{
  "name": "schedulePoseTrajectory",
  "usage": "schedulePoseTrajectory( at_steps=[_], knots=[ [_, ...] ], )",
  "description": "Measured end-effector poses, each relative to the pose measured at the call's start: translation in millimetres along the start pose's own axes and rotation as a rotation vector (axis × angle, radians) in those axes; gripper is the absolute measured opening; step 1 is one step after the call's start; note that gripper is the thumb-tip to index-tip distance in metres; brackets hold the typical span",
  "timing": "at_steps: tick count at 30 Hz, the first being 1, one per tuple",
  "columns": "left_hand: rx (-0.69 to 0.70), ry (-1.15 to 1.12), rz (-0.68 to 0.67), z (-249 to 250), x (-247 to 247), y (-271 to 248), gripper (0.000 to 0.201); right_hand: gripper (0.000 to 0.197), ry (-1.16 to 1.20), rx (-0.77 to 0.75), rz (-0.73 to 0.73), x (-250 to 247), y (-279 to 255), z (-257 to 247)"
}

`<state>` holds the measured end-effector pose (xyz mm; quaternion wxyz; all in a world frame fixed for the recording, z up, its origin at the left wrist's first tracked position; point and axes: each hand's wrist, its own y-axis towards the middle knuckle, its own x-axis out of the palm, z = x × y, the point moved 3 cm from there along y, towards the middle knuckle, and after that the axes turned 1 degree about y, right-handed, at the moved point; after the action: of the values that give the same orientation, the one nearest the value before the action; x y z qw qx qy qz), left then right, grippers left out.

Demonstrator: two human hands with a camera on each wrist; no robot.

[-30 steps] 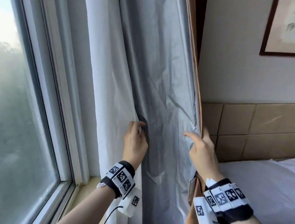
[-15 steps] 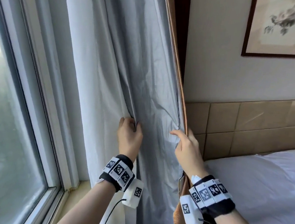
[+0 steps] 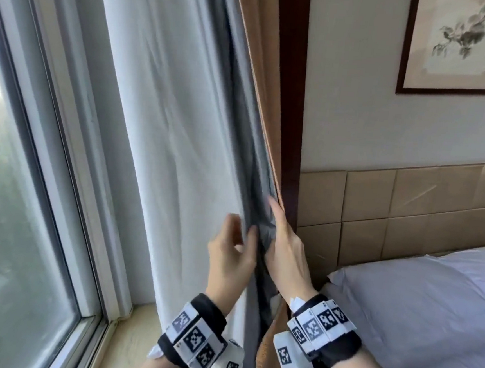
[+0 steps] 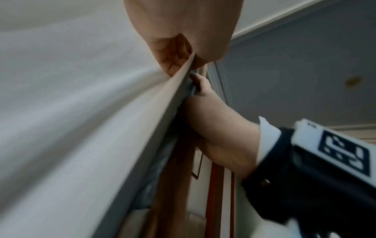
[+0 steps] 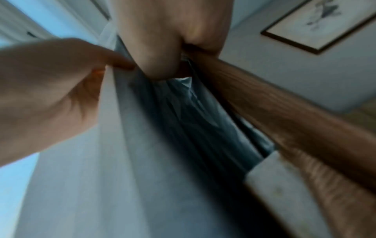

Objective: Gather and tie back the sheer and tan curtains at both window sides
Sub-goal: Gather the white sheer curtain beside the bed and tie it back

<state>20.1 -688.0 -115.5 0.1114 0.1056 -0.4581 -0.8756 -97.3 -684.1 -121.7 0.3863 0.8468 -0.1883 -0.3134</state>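
A pale curtain [image 3: 165, 147] hangs beside the window, its folds turning grey [image 3: 246, 160] toward the right. The tan curtain [image 3: 261, 53] runs down its right edge. My left hand [image 3: 240, 227] pinches a fold of the pale fabric between thumb and fingers [image 4: 175, 62]. Close beside it, almost touching, my right hand [image 3: 275, 230] grips the bunched grey folds [image 5: 183, 103] together with the tan curtain's edge [image 5: 284, 112]. Its fingers [image 5: 162, 61] curl round the bunch. No tie-back shows in any view.
The window [image 3: 14, 193] and its sill [image 3: 130, 347] lie to the left. A dark wooden post [image 3: 292, 100] stands right behind the curtains. A padded headboard [image 3: 409, 204], a white bed [image 3: 415, 301] and a framed picture [image 3: 465, 42] fill the right.
My left hand has moved right, up against the right hand, drawing the spread fabric into narrow folds. The right hand has stayed on the tan curtain's edge.
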Motion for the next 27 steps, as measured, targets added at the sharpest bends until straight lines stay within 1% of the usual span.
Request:
schedulePoseTrajectory(
  at_steps=[2,4,5,6,8,9,10,11,13,15,16,17,18,19,21,22,23,24,25,27],
  knots=[
    [0.038,-0.033,-0.101,8.2,10.4,-0.9,0.021,0.104,0.178,0.119,0.02,1.8,1.4,-5.6],
    [0.012,-0.087,-0.15,7.2,17.2,2.5,0.022,0.105,0.291,0.238,0.061,1.5,1.4,-4.7],
    [-0.017,-0.116,-0.172,2.9,18.8,3.9,0.023,0.101,0.345,0.274,0.066,0.6,1.7,-2.9],
    [-0.034,-0.135,-0.197,-1.4,19.9,4.4,0.024,0.092,0.416,0.288,0.059,-2.3,3.4,-1.4],
    [-0.021,-0.129,-0.253,-7.4,20.2,2.0,0.022,0.064,0.584,0.318,-0.025,-4.1,8.1,6.8],
    [-0.006,-0.124,-0.291,-7.9,20.3,0.1,0.018,0.047,0.659,0.349,-0.058,-5.9,8.5,7.9],
    [0.017,-0.121,-0.33,-8.0,21.3,-1.7,0.011,0.036,0.704,0.36,-0.084,-8.2,8.7,7.0],
    [0.048,-0.113,-0.366,-6.9,21.4,-3.4,0.008,0.036,0.691,0.361,-0.101,-10.0,9.7,5.7],
    [0.1,-0.097,-0.469,-6.4,22.4,-9.6,0.018,0.043,0.563,0.333,-0.102,-12.7,11.0,4.2],
    [0.099,-0.079,-0.625,-9.1,22.3,-16.9,0.02,0.036,0.328,0.299,-0.048,-10.5,16.0,11.0],
    [0.1,-0.053,-0.674,-11.2,20.6,-19.1,0.018,0.032,0.211,0.296,-0.023,-8.0,19.0,19.0],
    [0.096,-0.03,-0.669,-13.8,15.9,-19.5,0.018,0.033,0.13,0.301,-0.021,-4.7,20.1,26.4],
    [0.079,-0.018,-0.602,-18.1,9.5,-16.2,0.018,0.035,0.079,0.294,-0.04,-1.4,20.6,33.2],
    [0.05,-0.018,-0.48,-22.8,1.0,-9.8,0.016,0.037,0.045,0.283,-0.068,1.2,20.1,37.8],
    [-0.065,-0.011,-0.176,-41.0,-17.4,7.3,0.012,0.039,-0.009,0.251,-0.087,2.0,18.5,40.7],
    [-0.144,-0.004,-0.054,-52.7,-26.7,15.7,0.009,0.039,-0.02,0.237,-0.085,1.5,18.3,39.6],
    [-0.224,0.002,0.028,-64.3,-34.1,23.8,0.008,0.039,-0.027,0.23,-0.077,-0.3,19.7,37.5],
    [-0.303,0.002,0.074,-74.9,-39.4,30.7,0.016,0.039,-0.031,0.227,-0.074,-1.0,21.9,36.9],
    [-0.367,0.006,0.076,-85.8,-43.9,36.1,0.029,0.039,-0.026,0.233,-0.083,-0.3,23.7,35.7],
    [-0.406,0.079,-0.003,-101.5,-45.4,48.6,0.056,0.038,-0.009,0.249,-0.1,-0.4,28.1,36.2]
  ],
)
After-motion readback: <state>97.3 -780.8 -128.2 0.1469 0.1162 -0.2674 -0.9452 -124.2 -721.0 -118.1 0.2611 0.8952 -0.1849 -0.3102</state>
